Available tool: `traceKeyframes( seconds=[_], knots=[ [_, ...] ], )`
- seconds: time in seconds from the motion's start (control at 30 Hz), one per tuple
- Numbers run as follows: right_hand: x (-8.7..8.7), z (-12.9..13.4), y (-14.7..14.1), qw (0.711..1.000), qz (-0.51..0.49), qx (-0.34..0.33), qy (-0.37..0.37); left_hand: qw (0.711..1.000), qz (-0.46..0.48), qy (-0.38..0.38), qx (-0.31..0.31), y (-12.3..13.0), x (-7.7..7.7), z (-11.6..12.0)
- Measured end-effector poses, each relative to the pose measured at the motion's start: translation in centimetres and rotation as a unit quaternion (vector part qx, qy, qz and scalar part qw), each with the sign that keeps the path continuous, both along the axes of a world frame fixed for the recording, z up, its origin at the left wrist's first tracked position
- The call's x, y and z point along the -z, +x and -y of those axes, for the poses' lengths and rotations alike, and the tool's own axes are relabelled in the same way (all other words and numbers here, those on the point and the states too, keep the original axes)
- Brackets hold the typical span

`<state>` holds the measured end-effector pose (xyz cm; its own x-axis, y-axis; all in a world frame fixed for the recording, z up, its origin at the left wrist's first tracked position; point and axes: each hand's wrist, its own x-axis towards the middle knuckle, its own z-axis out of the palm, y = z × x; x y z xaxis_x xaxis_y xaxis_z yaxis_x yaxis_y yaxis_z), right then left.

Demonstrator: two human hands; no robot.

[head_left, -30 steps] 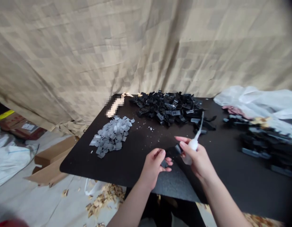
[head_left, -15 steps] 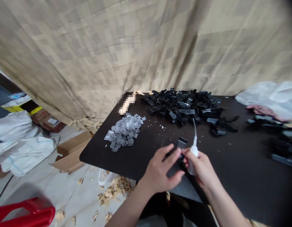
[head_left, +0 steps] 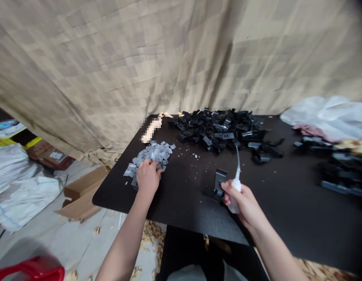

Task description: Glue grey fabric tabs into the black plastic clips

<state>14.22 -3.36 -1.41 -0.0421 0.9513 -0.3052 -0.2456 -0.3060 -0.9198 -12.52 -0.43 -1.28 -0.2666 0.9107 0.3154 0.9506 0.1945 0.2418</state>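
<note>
My left hand (head_left: 148, 175) is on the near side of a pile of small grey pads (head_left: 159, 150), its fingers curled down among them. What its fingertips hold, if anything, is hidden. My right hand (head_left: 242, 199) is closed around a white squeeze bottle (head_left: 235, 201) with a long thin nozzle pointing up and away. Between the same hand's thumb and fingers is a bent black bracket (head_left: 220, 179), held low over the table.
A large heap of black brackets (head_left: 210, 128) lies along the back of the dark table (head_left: 181, 195). More black parts (head_left: 341, 175) and a white plastic bag (head_left: 324, 115) are at the right. White crumbs dot the middle. Wood shavings (head_left: 154, 234) and a cardboard box (head_left: 84, 191) lie on the floor.
My left hand has moved from beside the black bracket to the grey pads on the left. The right hand keeps the bottle and bracket in about the same place.
</note>
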Motion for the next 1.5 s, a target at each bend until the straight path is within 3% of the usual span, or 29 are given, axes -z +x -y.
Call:
traceKeyframes(
  seconds=[0.2,0.33,0.43,0.57,0.6,0.67,0.73,0.8,0.87,1.13,1.23,1.3,1.37,1.43,1.5],
  knots=[
    [0.6,-0.5,0.4,1.0,0.001,0.013,0.006,0.996,0.079,0.034,0.02,0.1,-0.3,0.4],
    [0.8,-0.4,0.4,1.0,-0.008,0.008,0.013,0.977,0.198,0.073,0.0,0.6,-0.4,0.8],
    [0.7,-0.3,0.4,1.0,-0.022,0.003,0.011,0.942,0.323,0.087,0.007,2.8,-0.5,1.3],
    [0.6,-0.1,0.7,0.999,-0.031,0.013,0.012,0.875,0.478,0.069,0.038,8.4,-1.5,2.4],
    [0.6,-0.1,0.7,0.999,-0.032,0.016,0.016,0.846,0.527,0.055,0.055,10.0,-2.0,2.8],
    [0.7,0.0,0.9,0.999,-0.028,0.016,0.025,0.682,0.728,0.013,0.065,12.9,-3.2,3.7],
    [0.7,0.1,1.0,0.999,-0.024,0.012,0.037,0.572,0.816,-0.026,0.077,15.0,-4.4,4.6],
    [0.7,0.2,1.1,0.999,-0.023,0.007,0.048,0.526,0.843,-0.054,0.097,16.2,-5.4,5.5],
    [0.6,0.2,1.3,0.998,-0.024,0.007,0.057,0.513,0.847,-0.071,0.121,16.7,-6.0,6.1],
    [1.3,0.0,1.5,0.997,-0.041,0.01,0.058,0.512,0.842,-0.095,0.14,17.4,-6.5,7.0],
    [1.1,0.2,1.5,0.997,-0.042,0.011,0.058,0.547,0.817,-0.077,0.165,17.5,-6.0,7.0],
    [1.0,0.2,1.4,0.997,-0.044,0.008,0.055,0.621,0.761,-0.025,0.186,17.2,-5.2,6.9],
    [0.8,0.3,1.4,0.998,-0.044,0.009,0.052,0.738,0.647,0.043,0.189,16.6,-4.4,6.5],
    [0.8,0.4,1.3,0.998,-0.035,0.015,0.052,0.841,0.506,0.062,0.179,16.0,-3.5,6.1],
    [0.7,0.4,1.2,0.998,-0.012,0.02,0.059,0.898,0.401,0.029,0.181,15.4,-2.9,5.7]
  ],
)
